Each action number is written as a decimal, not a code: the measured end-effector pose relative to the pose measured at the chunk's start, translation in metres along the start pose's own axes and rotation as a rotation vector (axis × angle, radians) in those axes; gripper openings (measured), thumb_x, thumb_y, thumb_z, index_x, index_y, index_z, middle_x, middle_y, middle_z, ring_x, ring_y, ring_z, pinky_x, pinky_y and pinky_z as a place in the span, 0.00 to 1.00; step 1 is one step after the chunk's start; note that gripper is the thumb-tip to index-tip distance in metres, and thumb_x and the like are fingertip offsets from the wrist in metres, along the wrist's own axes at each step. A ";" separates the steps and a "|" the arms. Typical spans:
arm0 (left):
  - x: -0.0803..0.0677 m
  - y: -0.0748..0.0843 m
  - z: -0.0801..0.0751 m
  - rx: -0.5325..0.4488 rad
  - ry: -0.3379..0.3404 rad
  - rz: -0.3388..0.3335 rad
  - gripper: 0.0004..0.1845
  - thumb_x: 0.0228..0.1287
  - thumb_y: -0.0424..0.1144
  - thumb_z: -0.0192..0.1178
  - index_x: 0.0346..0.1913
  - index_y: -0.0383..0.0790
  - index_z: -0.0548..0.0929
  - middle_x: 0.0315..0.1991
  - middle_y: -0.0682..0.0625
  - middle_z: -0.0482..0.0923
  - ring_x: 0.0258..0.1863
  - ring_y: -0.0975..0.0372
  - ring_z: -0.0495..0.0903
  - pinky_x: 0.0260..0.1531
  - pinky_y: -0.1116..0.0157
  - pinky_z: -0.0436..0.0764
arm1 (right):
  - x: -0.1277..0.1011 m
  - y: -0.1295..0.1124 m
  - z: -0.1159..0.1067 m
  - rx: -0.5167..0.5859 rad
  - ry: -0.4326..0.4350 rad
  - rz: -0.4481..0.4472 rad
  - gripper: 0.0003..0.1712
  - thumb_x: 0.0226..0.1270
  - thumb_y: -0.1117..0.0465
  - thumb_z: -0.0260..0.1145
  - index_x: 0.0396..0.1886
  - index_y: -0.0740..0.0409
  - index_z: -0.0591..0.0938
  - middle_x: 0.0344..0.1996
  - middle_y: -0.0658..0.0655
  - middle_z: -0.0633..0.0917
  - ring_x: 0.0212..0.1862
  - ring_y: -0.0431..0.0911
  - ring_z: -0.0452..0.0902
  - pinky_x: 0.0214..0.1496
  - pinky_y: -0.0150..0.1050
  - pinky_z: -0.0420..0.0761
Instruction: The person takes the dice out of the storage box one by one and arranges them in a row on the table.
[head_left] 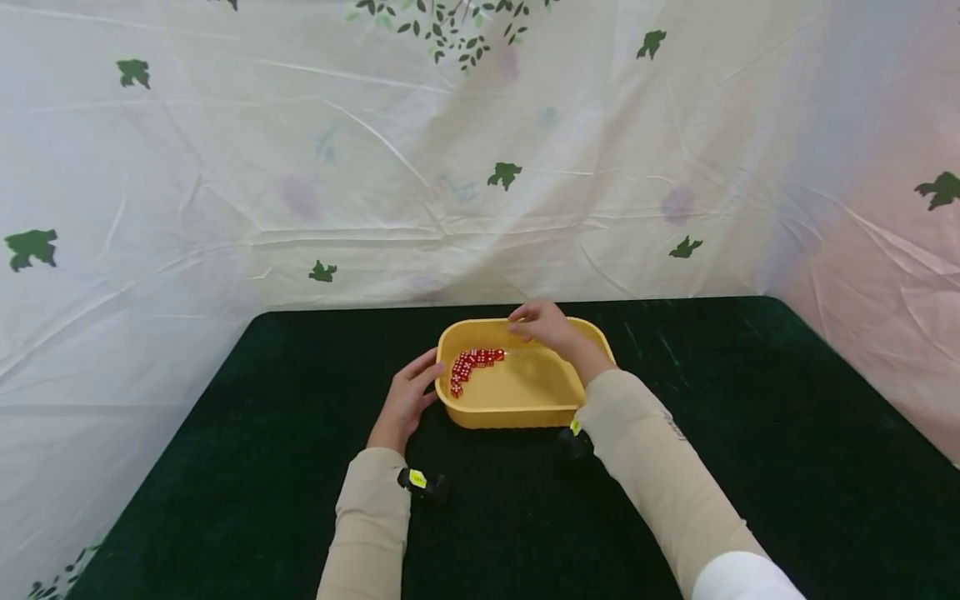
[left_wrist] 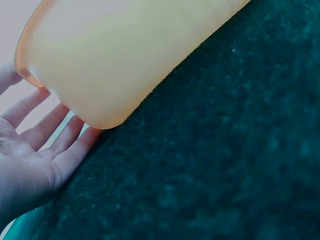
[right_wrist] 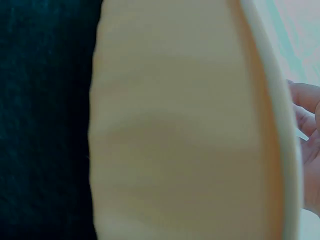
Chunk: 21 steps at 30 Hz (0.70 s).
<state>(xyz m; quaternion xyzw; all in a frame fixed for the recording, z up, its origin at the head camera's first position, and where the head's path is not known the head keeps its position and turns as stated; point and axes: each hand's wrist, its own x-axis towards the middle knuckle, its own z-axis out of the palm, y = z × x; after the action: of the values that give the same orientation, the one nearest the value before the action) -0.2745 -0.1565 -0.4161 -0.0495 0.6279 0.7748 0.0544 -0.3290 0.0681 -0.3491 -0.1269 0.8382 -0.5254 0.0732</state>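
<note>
A yellow plastic tub (head_left: 517, 417) with rounded corners sits on the dark green cloth. Inside, several red dice (head_left: 480, 358) with white pips lie bunched along its left and back sides. My left hand (head_left: 411, 392) grips the tub's left end, thumb at the rim and fingers spread against the outer wall; the left wrist view shows these fingers (left_wrist: 67, 135) from the palm side. Over the tub's back rim is my right hand (head_left: 547, 327), with loosely bent fingers and no object visible between them. In the right wrist view, the tub's wall partly hides that hand (right_wrist: 309, 150).
The dark green table cloth (head_left: 262, 458) extends around the tub. Behind the table hangs a pale curtain (head_left: 420, 208) with green leaf shapes, continuing along both sides. Black wrist cameras (head_left: 426, 483) are strapped at the beige sleeves (head_left: 367, 517).
</note>
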 end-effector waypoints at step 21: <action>0.001 0.000 0.000 0.010 0.001 0.003 0.19 0.58 0.41 0.55 0.53 0.48 0.73 0.54 0.52 0.66 0.51 0.60 0.66 0.48 0.56 0.68 | 0.004 0.015 0.026 -0.075 -0.026 0.099 0.17 0.55 0.64 0.61 0.44 0.69 0.75 0.30 0.61 0.78 0.34 0.55 0.73 0.40 0.43 0.73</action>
<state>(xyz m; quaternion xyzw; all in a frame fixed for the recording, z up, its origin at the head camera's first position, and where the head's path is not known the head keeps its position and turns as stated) -0.2759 -0.1568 -0.4165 -0.0485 0.6320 0.7717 0.0532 -0.3280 0.0508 -0.3734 -0.0949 0.8614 -0.4877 0.1052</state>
